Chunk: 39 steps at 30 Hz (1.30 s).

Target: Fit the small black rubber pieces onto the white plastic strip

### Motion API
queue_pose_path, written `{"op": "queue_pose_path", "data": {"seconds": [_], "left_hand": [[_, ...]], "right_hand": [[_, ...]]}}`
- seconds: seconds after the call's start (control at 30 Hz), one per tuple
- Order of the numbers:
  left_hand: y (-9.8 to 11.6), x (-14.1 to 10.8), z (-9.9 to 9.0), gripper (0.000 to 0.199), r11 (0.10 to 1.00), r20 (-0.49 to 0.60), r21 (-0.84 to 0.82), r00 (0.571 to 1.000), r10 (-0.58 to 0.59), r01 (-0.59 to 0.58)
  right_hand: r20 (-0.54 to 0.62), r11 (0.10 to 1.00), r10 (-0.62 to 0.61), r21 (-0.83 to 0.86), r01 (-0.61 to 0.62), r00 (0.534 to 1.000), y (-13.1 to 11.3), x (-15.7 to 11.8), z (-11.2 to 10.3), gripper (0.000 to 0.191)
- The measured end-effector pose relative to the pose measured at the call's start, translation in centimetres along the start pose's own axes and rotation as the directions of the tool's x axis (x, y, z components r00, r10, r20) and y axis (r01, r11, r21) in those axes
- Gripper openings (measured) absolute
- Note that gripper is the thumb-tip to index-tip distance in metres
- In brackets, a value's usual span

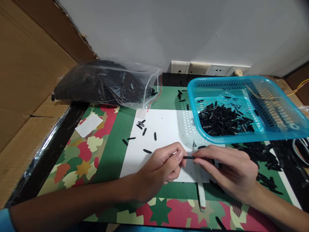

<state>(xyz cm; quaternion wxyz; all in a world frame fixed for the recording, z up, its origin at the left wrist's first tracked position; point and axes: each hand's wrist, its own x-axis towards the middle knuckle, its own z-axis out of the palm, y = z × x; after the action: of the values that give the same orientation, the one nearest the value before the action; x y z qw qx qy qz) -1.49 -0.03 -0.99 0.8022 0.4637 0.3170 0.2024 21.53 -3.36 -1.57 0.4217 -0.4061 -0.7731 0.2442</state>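
Pinches a thin black piece between both hands: left end in the left hand, thumb pressed over curled fingers; right end between thumb and fingertips of the right hand. Has a white-handled tool just beneath, tip toward twelve o'clock, across a patterned cover and white sheet. Shows loose black pieces at ten and three, a blue basket holding a black heap at two, a clear bag of dark material farther toward ten, then sockets and grey wall at twelve.
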Motion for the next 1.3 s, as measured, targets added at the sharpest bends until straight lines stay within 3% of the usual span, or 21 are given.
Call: {"op": "queue_pose_path", "data": {"seconds": [0.9, 1.13, 1.3], "left_hand": [[0.4, -0.1, 0.0, 0.039, 1.0, 0.012, 0.001, 1.0, -0.016, 0.016], [0.6, -0.2, -0.1, 0.047, 0.982, 0.007, 0.182, 0.999, -0.049, 0.047], [0.3, 0.0, -0.2, 0.044, 0.993, -0.002, 0.104, 0.998, -0.059, 0.059]], "right_hand": [[0.026, 0.999, -0.039, -0.033, 0.04, 0.999, 0.1, -0.1, 0.0, 0.008], [0.036, 0.999, -0.035, -0.028, 0.036, 0.999, 0.0, 0.0, 0.2, 0.01], [0.018, 0.981, -0.105, -0.162, 0.106, 0.994, -0.6, -0.1, -1.0, 0.014]]}}
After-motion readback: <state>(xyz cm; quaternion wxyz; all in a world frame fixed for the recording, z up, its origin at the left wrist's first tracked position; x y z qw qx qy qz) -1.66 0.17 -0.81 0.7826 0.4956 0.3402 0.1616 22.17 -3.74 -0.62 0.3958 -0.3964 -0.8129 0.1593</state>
